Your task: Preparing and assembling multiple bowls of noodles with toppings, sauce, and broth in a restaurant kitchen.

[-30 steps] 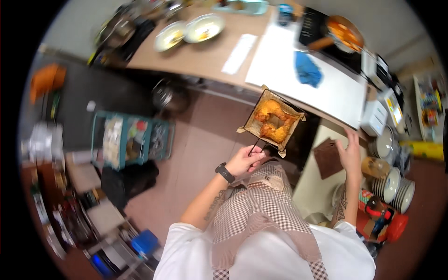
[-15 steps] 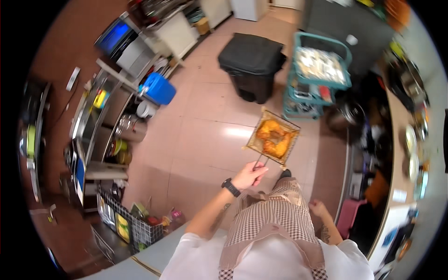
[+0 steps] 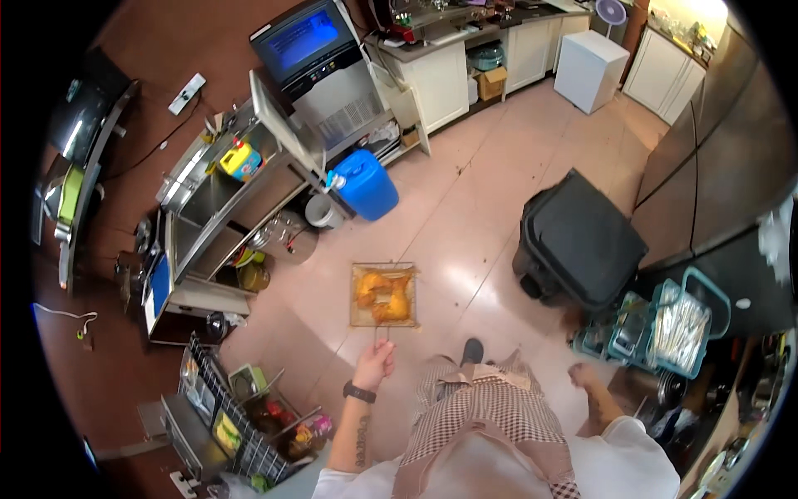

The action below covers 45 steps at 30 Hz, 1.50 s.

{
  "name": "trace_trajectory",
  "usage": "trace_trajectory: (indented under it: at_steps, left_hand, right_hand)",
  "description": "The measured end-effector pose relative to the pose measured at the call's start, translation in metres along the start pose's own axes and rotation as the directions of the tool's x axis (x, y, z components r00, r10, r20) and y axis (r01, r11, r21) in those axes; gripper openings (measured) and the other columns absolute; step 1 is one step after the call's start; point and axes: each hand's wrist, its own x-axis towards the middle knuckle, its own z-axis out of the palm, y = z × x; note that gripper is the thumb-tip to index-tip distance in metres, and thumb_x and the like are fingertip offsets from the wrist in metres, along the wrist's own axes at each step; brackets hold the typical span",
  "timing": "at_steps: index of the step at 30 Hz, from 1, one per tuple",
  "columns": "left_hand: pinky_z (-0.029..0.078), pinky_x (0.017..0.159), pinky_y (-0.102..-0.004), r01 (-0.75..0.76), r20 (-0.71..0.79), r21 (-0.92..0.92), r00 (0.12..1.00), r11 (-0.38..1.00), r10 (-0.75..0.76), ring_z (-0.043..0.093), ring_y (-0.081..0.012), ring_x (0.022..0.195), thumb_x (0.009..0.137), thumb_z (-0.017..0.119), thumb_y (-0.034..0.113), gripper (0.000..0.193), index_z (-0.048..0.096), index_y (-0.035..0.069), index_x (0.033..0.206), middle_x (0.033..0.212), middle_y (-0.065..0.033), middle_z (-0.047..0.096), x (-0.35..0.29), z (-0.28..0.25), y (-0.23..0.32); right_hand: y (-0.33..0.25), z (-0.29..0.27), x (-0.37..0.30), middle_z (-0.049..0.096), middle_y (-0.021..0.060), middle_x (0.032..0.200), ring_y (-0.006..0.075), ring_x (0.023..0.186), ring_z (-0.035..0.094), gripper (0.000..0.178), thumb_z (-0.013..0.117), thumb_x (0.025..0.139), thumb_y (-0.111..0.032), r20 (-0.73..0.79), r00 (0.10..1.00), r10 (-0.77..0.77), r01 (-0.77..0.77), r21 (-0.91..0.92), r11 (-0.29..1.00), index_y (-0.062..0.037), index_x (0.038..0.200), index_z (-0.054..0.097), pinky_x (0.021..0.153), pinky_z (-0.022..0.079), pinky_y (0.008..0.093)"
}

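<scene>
My left hand (image 3: 375, 362) grips the thin handle of a square wire fry basket (image 3: 383, 294), held out level in front of me above the tiled floor. Several golden fried pieces (image 3: 381, 298) lie inside the basket. A dark watch sits on that wrist. My right hand (image 3: 584, 377) hangs free at my side with fingers loosely curled and nothing in it, near a teal cart (image 3: 657, 323). I wear a checked apron (image 3: 490, 416).
A black wheeled bin (image 3: 578, 241) stands to the right. A blue plastic jug (image 3: 366, 184) and a metal pot sit by a steel sink counter (image 3: 224, 200) on the left. A wire rack of bottles (image 3: 249, 416) is at lower left. White cabinets line the far wall.
I have turned away from the counter with the basket. The view swung round, so the black bin moved from the top to the right and the sink counter came into view.
</scene>
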Motion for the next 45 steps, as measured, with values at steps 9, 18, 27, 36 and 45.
trace_trajectory:
  at_steps: [9,18,27,36,45]
  left_hand:
    - [0.034,0.041,-0.0247,-0.011,0.072,0.084,0.997,0.996,0.005,0.046,-0.0093,0.047,0.097,0.061,0.023,0.017,0.059,0.006,0.093,0.061,0.0025,0.048,0.294,0.064,0.192]
    - [0.033,0.042,-0.0245,0.008,0.426,0.328,0.891,0.945,-0.156,0.045,-0.0084,0.046,0.098,0.061,0.024,0.02,0.057,0.009,0.085,0.062,0.0025,0.049,0.605,0.309,0.453]
    - [0.035,0.042,-0.0241,-0.058,0.614,0.421,0.752,0.905,-0.238,0.045,-0.0084,0.046,0.098,0.064,0.023,0.017,0.056,0.007,0.098,0.063,0.0028,0.049,0.856,0.678,0.582]
    - [0.033,0.042,-0.0225,-0.097,0.695,0.511,0.631,0.854,-0.344,0.045,-0.0077,0.047,0.099,0.062,0.022,0.015,0.058,0.008,0.095,0.064,0.0024,0.05,0.981,1.072,0.661]
    - [0.035,0.04,-0.0231,-0.228,0.709,0.678,0.452,0.699,-0.541,0.047,-0.0087,0.046,0.098,0.064,0.022,0.017,0.059,0.006,0.096,0.064,0.001,0.052,1.081,1.526,0.701]
  right_hand:
    - [-0.456,-0.259,0.146,0.072,0.018,0.098,0.0278,0.091,0.07,0.036,0.066,0.089,-0.026,-0.374,0.851,-0.368,0.404,0.018,0.915,-0.0023,0.116,0.067,0.083,0.054,0.0367]
    - [-0.529,-0.353,0.252,0.073,0.0179,0.096,0.03,0.089,0.07,0.038,0.066,0.088,-0.028,-0.224,0.972,-0.077,0.142,0.292,0.946,-0.0004,0.115,0.067,0.084,0.054,0.037]
    - [-0.444,-0.541,0.446,0.072,0.0202,0.095,0.0326,0.092,0.069,0.043,0.067,0.083,-0.035,-0.253,0.955,0.155,-0.085,0.269,0.959,-0.0024,0.111,0.07,0.084,0.054,0.0404]
    - [-0.401,-0.993,0.61,0.072,0.0172,0.103,0.0249,0.092,0.068,0.043,0.067,0.089,-0.03,-0.502,0.82,0.274,0.033,0.519,0.854,-0.0036,0.123,0.064,0.083,0.053,0.035]
    - [-0.268,-1.218,0.699,0.072,0.016,0.1,0.0245,0.09,0.07,0.044,0.067,0.087,-0.031,-0.338,0.793,0.506,-0.266,0.556,0.787,-0.0042,0.121,0.065,0.08,0.054,0.0349]
